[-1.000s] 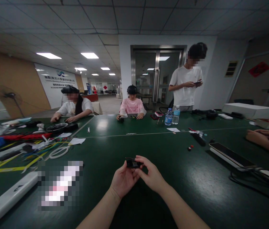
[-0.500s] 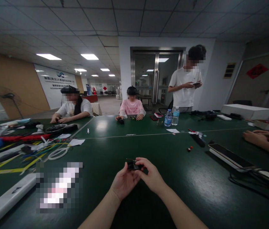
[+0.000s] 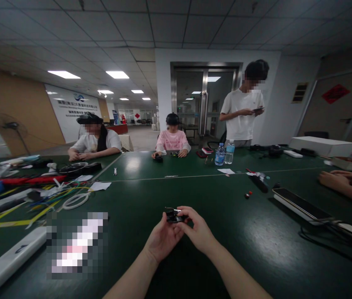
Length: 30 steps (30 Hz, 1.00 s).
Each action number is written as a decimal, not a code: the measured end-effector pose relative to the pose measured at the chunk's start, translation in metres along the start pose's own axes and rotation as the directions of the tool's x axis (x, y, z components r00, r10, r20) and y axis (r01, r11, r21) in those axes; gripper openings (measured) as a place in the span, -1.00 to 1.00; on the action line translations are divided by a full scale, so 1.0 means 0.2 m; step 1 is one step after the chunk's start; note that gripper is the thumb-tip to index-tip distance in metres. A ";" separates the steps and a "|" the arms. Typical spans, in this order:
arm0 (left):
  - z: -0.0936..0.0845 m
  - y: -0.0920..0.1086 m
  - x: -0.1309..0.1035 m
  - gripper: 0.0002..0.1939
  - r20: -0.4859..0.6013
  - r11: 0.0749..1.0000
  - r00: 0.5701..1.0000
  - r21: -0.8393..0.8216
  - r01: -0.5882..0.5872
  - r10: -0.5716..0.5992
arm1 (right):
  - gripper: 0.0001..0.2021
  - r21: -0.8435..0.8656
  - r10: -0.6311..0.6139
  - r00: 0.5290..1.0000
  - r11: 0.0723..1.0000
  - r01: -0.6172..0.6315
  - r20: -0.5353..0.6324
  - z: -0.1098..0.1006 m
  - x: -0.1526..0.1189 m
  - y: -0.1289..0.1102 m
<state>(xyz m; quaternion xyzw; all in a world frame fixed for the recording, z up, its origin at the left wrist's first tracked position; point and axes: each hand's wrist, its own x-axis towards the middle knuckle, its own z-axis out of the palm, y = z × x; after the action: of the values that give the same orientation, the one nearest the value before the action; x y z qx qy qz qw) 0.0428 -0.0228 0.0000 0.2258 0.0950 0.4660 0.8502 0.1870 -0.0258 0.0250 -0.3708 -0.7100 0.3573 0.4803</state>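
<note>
A small black object (image 3: 172, 215) with a shiny edge and a thin wire-like piece at its top is held between my hands, above the green table (image 3: 138, 199). My left hand (image 3: 162, 236) is closed around its left side and underside, the thumb at its left end. Fingers and thumb of my right hand (image 3: 197, 227) pinch the right end. What kind of object it is, I cannot make out, since the fingers cover part of it.
A white bar (image 3: 10, 259) and a blurred-out bright patch (image 3: 82, 241) lie left, with cables (image 3: 76, 201) beyond. At right are a phone-like device (image 3: 302, 205) and black cords. Two bottles (image 3: 225, 153) stand farther back. Several people are around the table; another person's hands (image 3: 334, 179) rest at right.
The black object has tilted slightly between my fingers, so more of its shiny edge shows. My hands have barely moved. The person at the left has shifted a little.
</note>
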 end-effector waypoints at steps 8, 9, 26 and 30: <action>0.01 0.01 0.00 -0.68 -0.028 0.999 1.000 -0.042 0.004 -0.006 | -0.84 -0.037 -0.012 0.995 0.999 0.009 -0.100 -0.01 0.00 0.02; 0.02 0.01 0.00 -0.67 -0.031 0.999 1.000 -0.045 0.001 -0.003 | -0.86 -0.037 -0.012 0.994 0.999 0.008 -0.112 -0.02 0.01 0.02; 0.00 0.04 0.00 -0.63 -0.023 0.997 1.000 -0.082 -0.007 0.005 | -0.71 0.156 0.114 0.964 0.985 -0.077 -0.240 -0.15 0.05 0.07; 0.00 0.04 0.00 -0.63 -0.036 0.995 0.999 -0.097 -0.005 0.001 | -0.72 0.193 0.148 0.955 0.976 -0.100 -0.257 -0.18 0.04 0.04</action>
<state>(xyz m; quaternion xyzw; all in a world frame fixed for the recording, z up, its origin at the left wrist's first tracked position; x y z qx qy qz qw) 0.0356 -0.0190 0.0037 0.1757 0.0872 0.4753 0.8577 0.2202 -0.0093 0.0325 -0.4155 -0.5786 0.3949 0.5802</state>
